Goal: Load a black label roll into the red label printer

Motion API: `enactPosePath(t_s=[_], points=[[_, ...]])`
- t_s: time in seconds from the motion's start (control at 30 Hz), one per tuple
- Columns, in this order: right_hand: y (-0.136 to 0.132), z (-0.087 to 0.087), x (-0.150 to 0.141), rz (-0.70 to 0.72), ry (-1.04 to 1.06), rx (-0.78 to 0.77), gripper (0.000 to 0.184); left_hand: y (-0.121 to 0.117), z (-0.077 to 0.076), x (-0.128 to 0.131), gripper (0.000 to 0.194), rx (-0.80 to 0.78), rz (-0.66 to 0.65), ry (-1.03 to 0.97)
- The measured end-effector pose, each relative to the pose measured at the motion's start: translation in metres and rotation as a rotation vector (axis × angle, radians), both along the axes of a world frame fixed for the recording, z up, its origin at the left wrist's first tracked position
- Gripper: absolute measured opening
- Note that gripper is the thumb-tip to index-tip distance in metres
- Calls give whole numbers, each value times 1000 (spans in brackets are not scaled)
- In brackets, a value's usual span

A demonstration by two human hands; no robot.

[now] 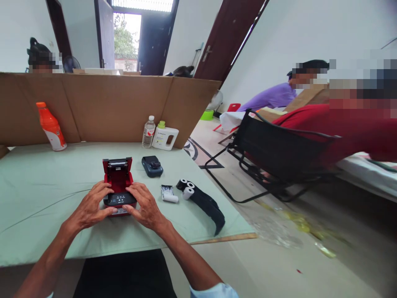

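Observation:
A small red printer (pixel 118 182) with its lid open stands on the pale green table (pixel 37 190). My left hand (pixel 92 205) grips its left side, fingers curled around the body. My right hand (pixel 143 205) clasps its right side with fingers over the black button panel. A loose white paper roll (pixel 169 194) lies just right of my right hand. Beyond it, a black plastic sleeve (pixel 207 204) holds more white rolls (pixel 187 189). A dark blue printer (pixel 152 166) sits closed behind the red one.
A cardboard screen (pixel 108 105) lines the table's back edge. Before it stand an orange bottle (pixel 51 126), a clear water bottle (pixel 148 132) and a white jug (pixel 165 137). A black folding chair (pixel 273 153) and other people sit on the right; the table's right edge is near.

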State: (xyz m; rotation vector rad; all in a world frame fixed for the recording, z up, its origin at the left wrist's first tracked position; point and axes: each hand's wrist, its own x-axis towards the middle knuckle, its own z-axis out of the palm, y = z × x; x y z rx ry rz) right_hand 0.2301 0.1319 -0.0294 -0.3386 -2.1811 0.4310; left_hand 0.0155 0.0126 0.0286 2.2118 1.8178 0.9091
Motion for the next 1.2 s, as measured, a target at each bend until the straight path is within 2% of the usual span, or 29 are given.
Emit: enactPosePath(t_s=[0.27,0.43,0.5,0.57,0.63,0.7,0.77,0.83,0.93,1.03,1.2], points=[[3,1,0,31,-9,-3,45,0,4,3,37,-39,17,-18],[3,-2,1,37,23,-27,52,-2,7,3,42,-37,1,-48],[3,-4,2,46,54,-26,56,-2,8,-1,37,-57,11,-93],[4,-6,3,60,88,-40,58,1,7,-8,30,-55,87,-161],[5,-9,6,71,114,-78,59,7,5,-16,30,-24,232,-235],[8,-13,7,73,125,-118,64,17,1,-26,36,-10,377,-311],[11,-18,8,68,131,-137,71,30,-2,-33,49,-52,451,-395],[12,-24,9,64,120,-152,78,43,-4,-36,57,-119,450,-473],[12,-32,9,57,90,-165,81,62,-7,-34,55,-165,379,-558],[11,-37,9,45,80,-168,81,74,-13,-30,45,-131,335,-612],[8,-39,9,31,74,-204,79,83,-34,-29,38,-32,369,-686]])
